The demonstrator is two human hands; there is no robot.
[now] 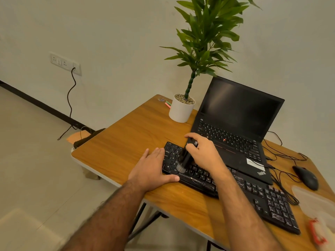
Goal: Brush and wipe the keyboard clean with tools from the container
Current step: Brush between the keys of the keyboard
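Where the wooden table (pixel 137 134) meets the pale wall, a plant (pixel 183 107) in a white pot stands at the far edge, just beside an open black laptop (pixel 235 127) with a dark screen. In front of the laptop a black keyboard (pixel 253 194) lies at a slant across the table, its left end near the table's middle. The left hand (pixel 151 172) lies flat and open, fingers spread, pressing on the keyboard's left end with the thumb along its front edge. The right hand (pixel 203 151) is closed around a black brush (pixel 184 160), whose pale bristles touch the keys at the left end. At the right edge sit a clear container (pixel 315 205) with a red clip, partly cut off, and beyond it a black mouse (pixel 306 177) among thin cables.
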